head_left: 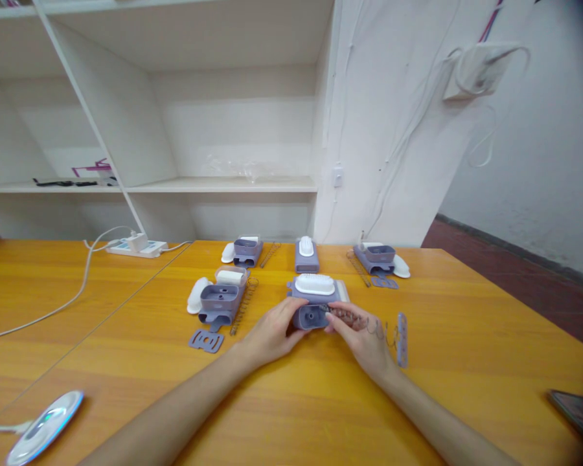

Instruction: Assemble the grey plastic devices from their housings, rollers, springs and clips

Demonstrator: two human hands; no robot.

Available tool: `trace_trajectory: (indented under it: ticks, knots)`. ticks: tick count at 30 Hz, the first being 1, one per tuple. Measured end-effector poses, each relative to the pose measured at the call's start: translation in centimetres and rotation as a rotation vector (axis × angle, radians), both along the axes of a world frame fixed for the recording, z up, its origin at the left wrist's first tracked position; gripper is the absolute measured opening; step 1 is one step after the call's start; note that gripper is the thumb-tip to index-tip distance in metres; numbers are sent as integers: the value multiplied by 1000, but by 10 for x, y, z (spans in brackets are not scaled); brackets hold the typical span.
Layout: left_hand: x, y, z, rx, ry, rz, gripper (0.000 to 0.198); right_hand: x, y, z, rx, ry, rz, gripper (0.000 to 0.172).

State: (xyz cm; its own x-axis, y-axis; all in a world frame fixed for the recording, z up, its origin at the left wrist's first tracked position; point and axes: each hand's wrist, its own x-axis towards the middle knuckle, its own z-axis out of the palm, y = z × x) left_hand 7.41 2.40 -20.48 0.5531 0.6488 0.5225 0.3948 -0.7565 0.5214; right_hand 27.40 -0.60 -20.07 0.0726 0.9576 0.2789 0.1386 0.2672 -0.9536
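My left hand (pixel 274 329) grips the left side of a grey-purple plastic box (pixel 301 317), whose open end faces me and shows a round post inside. On top of the box lies a ribbed white oval piece (pixel 315 284). My right hand (pixel 362 343) pinches a thin metal coil spring (pixel 352 317) at the box's right edge. The spring's loose coils trail back over the hand toward the right. Just beyond them stands a narrow grey-purple slotted plate (pixel 402 340). Whether the spring's tip is inside the box I cannot tell.
Similar box parts (pixel 218 296) with a spring (pixel 245 305) and a slotted plate (pixel 206 340) lie at left. More sets stand behind: back left (pixel 245 248), back middle (pixel 306 259), back right (pixel 379 255). A power strip (pixel 137 246), lit round pad (pixel 46 427) and dark flat device (pixel 580 411) lie around.
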Motion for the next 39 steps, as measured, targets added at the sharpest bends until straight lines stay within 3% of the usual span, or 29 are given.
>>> trace_trajectory:
  ticks: [6,11,20,27,39]
  knots:
    - [1,-1,3,-35,35,-6,40,-1,2,-5,-22,6,1,32]
    - [2,0,3,-27,117,10,47,-4,5,-9,114,-93,-31,26]
    - [10,7,0,-80,108,25,50,0,14,-6,334,-518,-119,18]
    - [18,3,0,-73,156,15,48,3,20,-10,332,-551,-45,17]
    - [17,3,-3,-38,141,6,48,-2,12,-1,381,-716,-59,7]
